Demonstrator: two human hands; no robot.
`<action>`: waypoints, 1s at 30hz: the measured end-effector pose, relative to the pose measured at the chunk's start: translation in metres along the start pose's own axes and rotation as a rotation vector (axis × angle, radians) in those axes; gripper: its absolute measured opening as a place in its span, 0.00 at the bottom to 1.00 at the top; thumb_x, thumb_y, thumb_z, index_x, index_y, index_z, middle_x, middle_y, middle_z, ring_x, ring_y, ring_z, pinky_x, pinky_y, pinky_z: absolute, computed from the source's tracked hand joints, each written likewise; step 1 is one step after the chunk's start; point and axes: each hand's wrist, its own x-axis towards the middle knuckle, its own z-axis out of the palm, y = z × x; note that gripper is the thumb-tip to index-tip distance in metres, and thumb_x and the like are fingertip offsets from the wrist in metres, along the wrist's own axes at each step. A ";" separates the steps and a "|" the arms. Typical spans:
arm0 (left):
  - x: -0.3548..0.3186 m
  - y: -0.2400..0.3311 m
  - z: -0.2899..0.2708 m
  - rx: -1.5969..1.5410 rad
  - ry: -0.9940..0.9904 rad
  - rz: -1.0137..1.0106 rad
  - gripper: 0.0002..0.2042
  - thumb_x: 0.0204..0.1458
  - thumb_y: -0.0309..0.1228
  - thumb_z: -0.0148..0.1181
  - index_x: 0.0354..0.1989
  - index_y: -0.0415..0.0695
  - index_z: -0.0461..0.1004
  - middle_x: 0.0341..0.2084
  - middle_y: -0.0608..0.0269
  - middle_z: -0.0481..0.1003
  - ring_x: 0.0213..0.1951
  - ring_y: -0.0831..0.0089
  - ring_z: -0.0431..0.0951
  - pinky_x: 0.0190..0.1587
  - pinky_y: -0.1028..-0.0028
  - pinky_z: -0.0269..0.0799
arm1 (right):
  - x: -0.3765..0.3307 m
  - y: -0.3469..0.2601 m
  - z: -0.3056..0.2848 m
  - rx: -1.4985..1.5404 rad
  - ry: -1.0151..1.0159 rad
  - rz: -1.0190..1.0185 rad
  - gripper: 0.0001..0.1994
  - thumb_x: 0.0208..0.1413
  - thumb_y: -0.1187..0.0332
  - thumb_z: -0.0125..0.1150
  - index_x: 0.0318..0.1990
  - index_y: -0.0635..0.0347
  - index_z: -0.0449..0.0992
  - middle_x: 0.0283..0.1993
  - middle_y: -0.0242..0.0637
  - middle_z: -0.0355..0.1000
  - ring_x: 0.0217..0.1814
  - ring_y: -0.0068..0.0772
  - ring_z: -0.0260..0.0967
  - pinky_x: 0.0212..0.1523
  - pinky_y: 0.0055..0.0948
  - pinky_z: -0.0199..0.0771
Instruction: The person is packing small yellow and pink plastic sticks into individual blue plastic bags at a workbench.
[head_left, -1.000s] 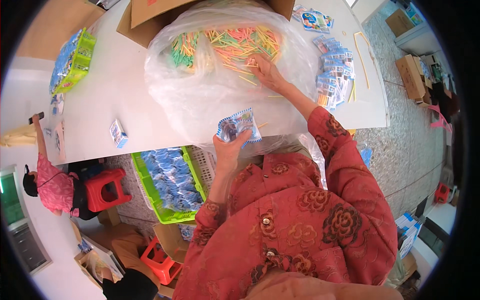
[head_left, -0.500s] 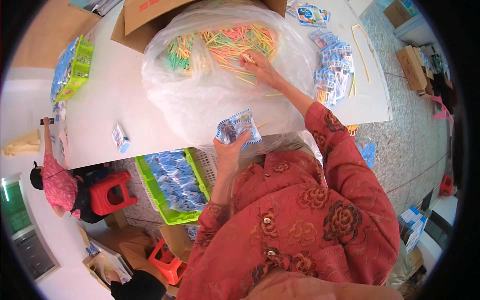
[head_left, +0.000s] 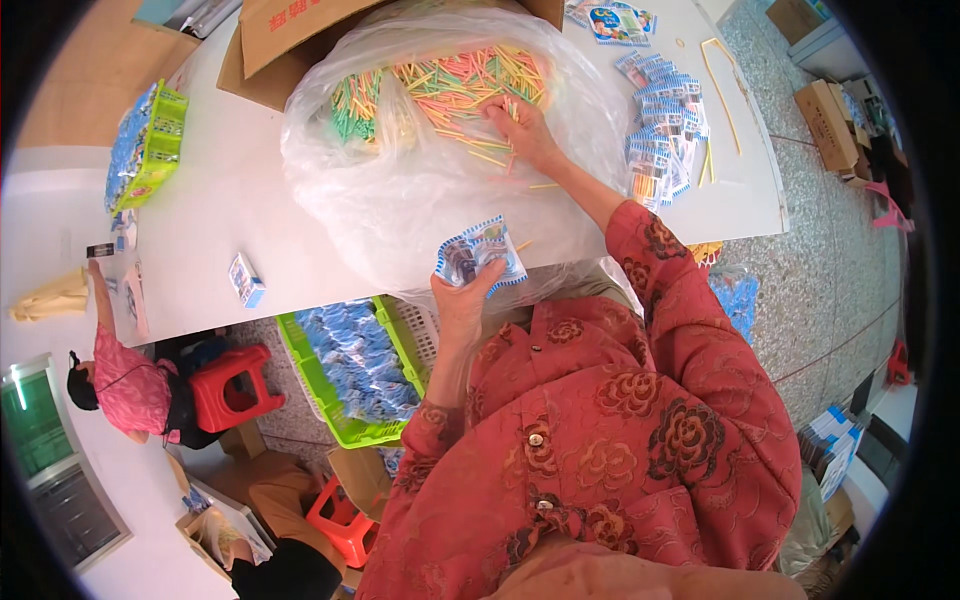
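Observation:
My left hand (head_left: 460, 305), near the table's front edge, grips a small blue-and-white striped packet (head_left: 456, 262) between thumb and fingers. Behind it lies a large clear plastic bag (head_left: 350, 210), opened wide. Inside the bag is a heap of thin pink, yellow and green sticks (head_left: 455, 85). My right hand (head_left: 525, 135) is at the near edge of this heap, its fingers closed on a few sticks whose ends show at the fingertips. Several loose sticks (head_left: 487, 157) lie on the plastic just below that hand.
Rows of filled packets (head_left: 668, 115) lie to the right, beside a bent yellow strip (head_left: 722, 90). A cardboard box (head_left: 300, 40) stands behind the bag. Below the table edge is a green basket (head_left: 355, 435) of blue packets. A small box (head_left: 245, 280) sits left; a co-worker (head_left: 130, 385) reaches over the far-left end.
My right hand has shifted slightly right and down at the heap, with stick ends now showing in its fingers. The left hand keeps the packet almost in place.

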 end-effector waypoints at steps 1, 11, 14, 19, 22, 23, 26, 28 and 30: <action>0.000 0.000 0.001 0.002 0.002 -0.001 0.20 0.38 0.15 0.63 0.43 0.38 0.68 0.35 0.61 0.74 0.36 0.75 0.75 0.40 0.75 0.74 | 0.000 -0.001 0.000 0.001 0.000 0.000 0.07 0.55 0.69 0.52 0.37 0.62 0.73 0.28 0.27 0.68 0.30 0.17 0.62 0.34 0.19 0.65; 0.000 0.001 -0.002 0.061 0.022 -0.008 0.19 0.39 0.16 0.63 0.41 0.38 0.68 0.35 0.62 0.73 0.35 0.75 0.74 0.39 0.74 0.73 | -0.013 -0.043 0.000 0.158 -0.067 0.112 0.09 0.58 0.66 0.48 0.37 0.62 0.73 0.20 0.25 0.62 0.21 0.13 0.56 0.22 0.15 0.58; 0.003 0.004 0.002 0.073 -0.002 0.021 0.18 0.38 0.17 0.64 0.40 0.38 0.69 0.34 0.62 0.73 0.35 0.75 0.74 0.39 0.74 0.72 | -0.026 -0.028 -0.008 0.043 -0.152 0.076 0.10 0.59 0.66 0.47 0.38 0.62 0.72 0.21 0.25 0.62 0.22 0.13 0.56 0.23 0.16 0.60; 0.007 0.009 0.005 0.083 -0.014 0.110 0.14 0.40 0.20 0.65 0.37 0.35 0.73 0.30 0.64 0.75 0.31 0.79 0.74 0.37 0.78 0.71 | -0.037 -0.029 -0.017 -0.091 -0.226 0.099 0.10 0.61 0.66 0.45 0.38 0.61 0.71 0.22 0.26 0.63 0.23 0.15 0.58 0.26 0.16 0.63; 0.009 0.010 0.007 0.084 -0.018 0.125 0.13 0.40 0.20 0.65 0.37 0.35 0.73 0.29 0.64 0.75 0.31 0.80 0.74 0.35 0.78 0.70 | -0.038 -0.025 -0.023 -0.089 -0.201 0.092 0.11 0.61 0.65 0.44 0.36 0.62 0.70 0.23 0.28 0.65 0.24 0.16 0.60 0.26 0.17 0.64; 0.010 0.010 0.009 0.090 -0.010 0.123 0.13 0.40 0.20 0.64 0.37 0.35 0.73 0.29 0.65 0.75 0.30 0.80 0.73 0.35 0.78 0.70 | -0.037 -0.026 -0.026 0.012 -0.141 0.128 0.12 0.61 0.64 0.44 0.36 0.63 0.70 0.23 0.29 0.65 0.25 0.16 0.61 0.26 0.18 0.64; 0.012 0.012 0.009 0.124 -0.020 0.093 0.12 0.41 0.21 0.64 0.36 0.35 0.73 0.29 0.66 0.75 0.29 0.81 0.73 0.34 0.79 0.70 | -0.029 -0.054 -0.023 0.179 -0.041 0.134 0.13 0.61 0.62 0.43 0.36 0.64 0.68 0.24 0.30 0.66 0.26 0.19 0.64 0.29 0.20 0.66; 0.017 0.010 0.014 0.130 -0.028 0.078 0.11 0.41 0.21 0.64 0.35 0.36 0.74 0.28 0.66 0.75 0.29 0.81 0.73 0.34 0.79 0.70 | -0.024 -0.081 -0.019 0.235 0.011 0.099 0.14 0.61 0.61 0.43 0.37 0.64 0.67 0.25 0.31 0.67 0.27 0.20 0.65 0.31 0.21 0.67; 0.025 0.005 0.019 0.134 -0.040 0.063 0.10 0.41 0.21 0.64 0.34 0.36 0.74 0.28 0.67 0.75 0.29 0.81 0.72 0.34 0.79 0.69 | -0.020 -0.101 -0.012 0.567 0.041 0.205 0.14 0.61 0.59 0.43 0.40 0.63 0.66 0.29 0.33 0.68 0.30 0.24 0.66 0.36 0.23 0.69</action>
